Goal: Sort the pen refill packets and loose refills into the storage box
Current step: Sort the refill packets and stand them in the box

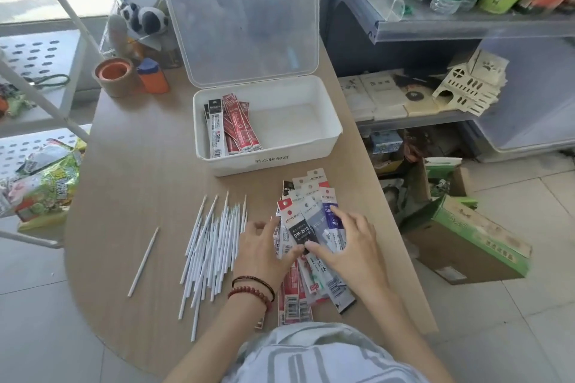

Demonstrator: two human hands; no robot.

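Observation:
A white storage box [323,137] stands open at the back of the table, its clear lid [242,28] upright. Several red and black refill packets [230,127] lie in its left side. In front of the box a fanned pile of refill packets [311,211] rests on the table. My left hand [264,249] grips the pile's left edge with thumb and fingers. From the right, my right hand [348,246] holds the same pile, fingers spread on top. Several loose white refills [214,242] lie left of the pile, one stray refill [143,261] farther left.
A tape roll [113,74] and an orange object [153,78] sit at the table's back left. Snack bags [43,183] lie on a shelf to the left. A shelving unit [466,28] and a cardboard box [469,242] stand close on the right.

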